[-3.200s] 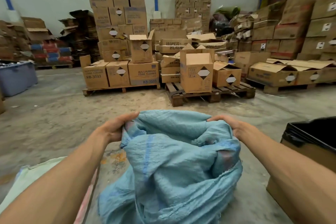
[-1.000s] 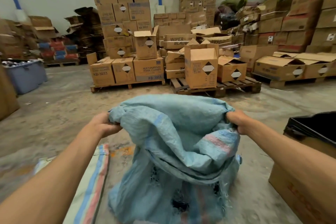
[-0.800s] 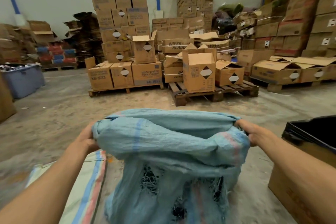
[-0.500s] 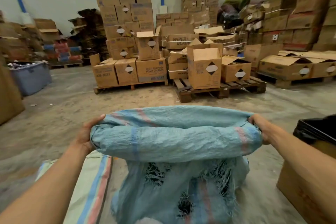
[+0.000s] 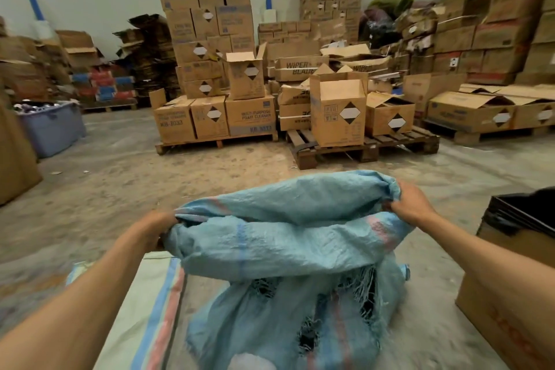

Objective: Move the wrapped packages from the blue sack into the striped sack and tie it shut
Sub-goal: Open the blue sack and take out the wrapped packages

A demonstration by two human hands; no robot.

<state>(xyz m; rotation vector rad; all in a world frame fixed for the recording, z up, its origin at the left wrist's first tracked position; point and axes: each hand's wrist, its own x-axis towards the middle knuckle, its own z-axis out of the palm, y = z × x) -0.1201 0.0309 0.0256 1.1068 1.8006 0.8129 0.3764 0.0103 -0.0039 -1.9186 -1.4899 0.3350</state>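
At the bottom centre of the frame something pale [image 5: 250, 364] showed at the foot of the blue sack [image 5: 288, 249], perhaps a wrapped package, though I could not tell for sure. The sack's lower part was torn, with frayed holes [image 5: 365, 294] in the weave, so I judged a hard pull there would rip it further. Lower left, the striped sack [image 5: 150, 309] lay flat on the concrete floor [image 5: 126, 189], just beside the blue one and partly under my left forearm. Mid-frame, I had the blue sack's mouth by its two ends: my left hand [image 5: 156, 225] curled round the bunched rim at the left, my right hand [image 5: 413, 204] gripping the gathered rim at the right, with the fabric rolled into a thick cuff between them. To do this well, I reckoned I should keep rolling evenly on both sides and lift by the cuff, not the torn cloth. At the right edge stood a cardboard box lined with black plastic [image 5: 522, 219]. Beyond, across the upper frame, pallets [image 5: 360, 147] carried stacked cartons [image 5: 207, 24].
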